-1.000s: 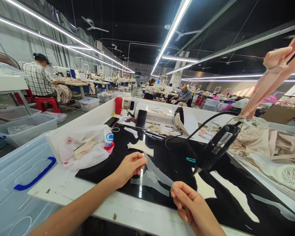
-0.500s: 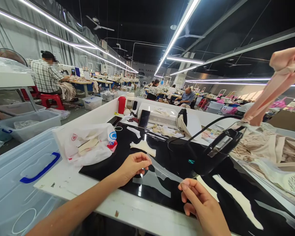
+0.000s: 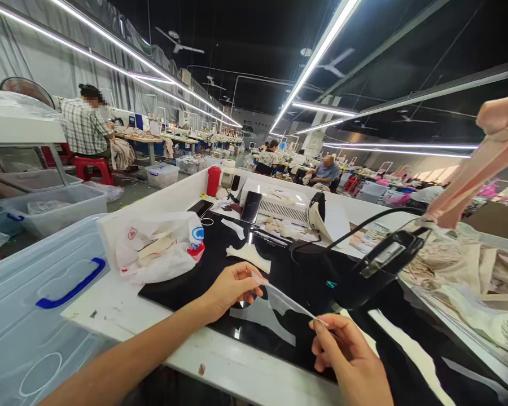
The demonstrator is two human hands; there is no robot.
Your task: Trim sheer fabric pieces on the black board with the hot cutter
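Note:
Between my two hands stretches a thin translucent strip of film or sheer fabric [image 3: 285, 303], raised at its edge above a glossy black board [image 3: 309, 270]. My left hand [image 3: 239, 287] pinches its far left end between thumb and fingers. At the near right end, my right hand [image 3: 342, 344] pinches it the same way. Beneath it lies another translucent cut piece [image 3: 266, 322], flat on the board. A cream fabric piece [image 3: 249, 256] rests just beyond my left hand. Right of my right hand lies a long cream strip [image 3: 406, 344]; a shorter cream piece is partly hidden behind that hand.
A black corded device [image 3: 381, 265] hangs from a pink fabric tie [image 3: 461, 175] over the right side. A white plastic bag [image 3: 152, 265] with cream scraps stands left. Behind are a phone [image 3: 251, 207] and a red container [image 3: 214, 180]. Beige straps [image 3: 452, 265] are heaped at right.
The strip's edge has lifted off the board and is now drawn up between my pinched fingers. The whole view has shifted slightly; both hands stay nearly in place.

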